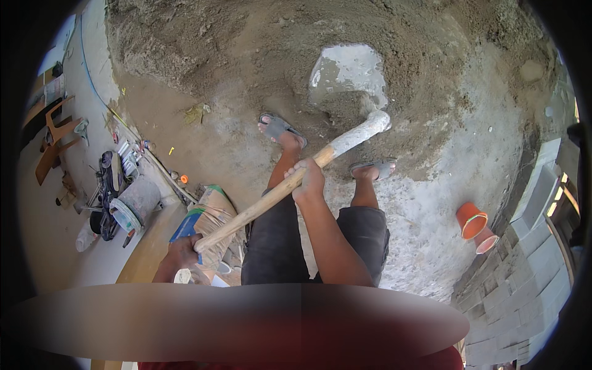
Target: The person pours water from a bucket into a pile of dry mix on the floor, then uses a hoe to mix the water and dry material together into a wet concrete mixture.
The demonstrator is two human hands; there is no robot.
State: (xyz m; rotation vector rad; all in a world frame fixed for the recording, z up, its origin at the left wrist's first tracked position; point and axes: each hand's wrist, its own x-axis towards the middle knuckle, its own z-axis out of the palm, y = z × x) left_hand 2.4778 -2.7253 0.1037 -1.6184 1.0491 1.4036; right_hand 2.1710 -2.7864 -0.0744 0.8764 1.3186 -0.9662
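Observation:
A long-handled hoe with a wooden handle [259, 205] slants from lower left to upper right in front of my legs. My left hand [184, 251] grips the butt end of the handle. Farther up, my right hand [308, 181] is closed around the handle, just below its grey, cement-crusted part. The head of the hoe is mostly hidden in wet mortar [344, 108] between and beyond my sandalled feet. Beyond it lies a pool of grey water [347, 69], ringed by a bank of damp sandy mix [425, 69].
A cement bag [215, 210] stands by my left leg. Farther left are a crusted bucket [143, 196], cluttered tools and an orange-brown chair [60, 127]. Two nested or touching orange buckets [466, 215] lie at the right, near stacked grey blocks [522, 268].

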